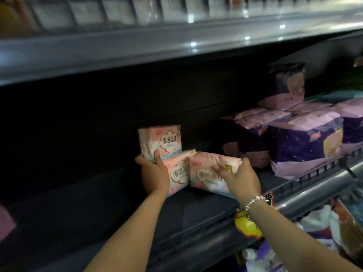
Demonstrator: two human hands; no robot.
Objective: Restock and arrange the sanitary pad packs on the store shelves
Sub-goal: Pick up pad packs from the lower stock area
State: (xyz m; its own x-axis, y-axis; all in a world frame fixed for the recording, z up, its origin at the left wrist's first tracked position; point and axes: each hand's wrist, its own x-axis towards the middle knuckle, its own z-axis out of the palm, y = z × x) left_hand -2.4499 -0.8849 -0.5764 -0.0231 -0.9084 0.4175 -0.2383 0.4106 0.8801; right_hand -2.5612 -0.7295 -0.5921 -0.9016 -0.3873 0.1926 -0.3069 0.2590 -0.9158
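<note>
Three pink packs stand together on the dark shelf (110, 209), a little left of the middle and toward its far side. The upper pink pack (160, 141) stands upright behind, the middle pink pack (177, 172) leans in front of it, and the right pink pack (208, 171) lies tilted, touching the middle one, with its long axis going from left to right. The left hand (154, 174) grips the left edge of the upper and middle packs, thumb curled over the front. The right hand (240, 176) holds the right pink pack at its right end, fingers curled on the front and top. Each hand is therefore already on its own pack, so neither needs to reach; the right pack lies directly under the right hand and between the two hands. I judge that the next move depends on this tilt: the right pack must be turned upright and pushed left against the others. The shelf surface is dark and smooth, with much free room on the left. To the right, well apart from the pink group, purple packs (302, 142) stand in a crowded row near the shelf's front rail (314, 173). A yellow price tag (246, 224) hangs on the near edge, and a bracelet (253, 203) is on the right wrist.
</note>
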